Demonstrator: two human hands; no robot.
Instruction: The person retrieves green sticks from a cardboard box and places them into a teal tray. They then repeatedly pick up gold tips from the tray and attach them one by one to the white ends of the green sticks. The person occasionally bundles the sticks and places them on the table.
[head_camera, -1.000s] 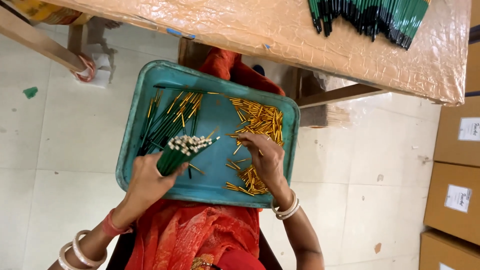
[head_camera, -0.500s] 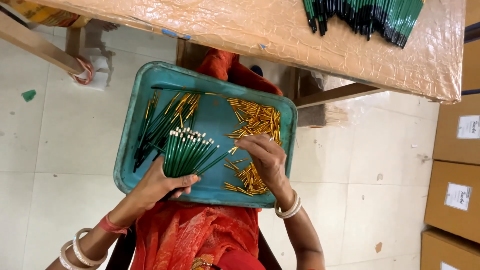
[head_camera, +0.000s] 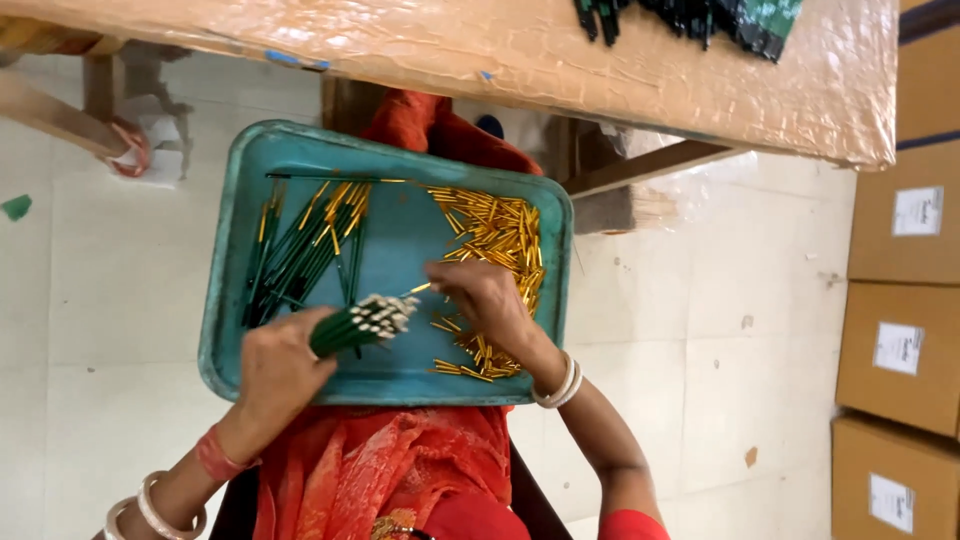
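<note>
Head view: we see left hand (head_camera: 275, 370) fisted around green stick bundle (head_camera: 355, 327) over teal tray (head_camera: 225, 290); right hand (head_camera: 485, 300) fingers pinching one gold tip (head_camera: 420, 289) beside the gold-tip pile (head_camera: 495, 235).

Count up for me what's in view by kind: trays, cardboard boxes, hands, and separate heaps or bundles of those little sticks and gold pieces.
Teal tray: 1
Cardboard boxes: 3
Hands: 2, the left hand and the right hand
Heaps or bundles: 4, namely held green bundle, loose green sticks, gold pieces, dark pile on table
Total: 10
</note>
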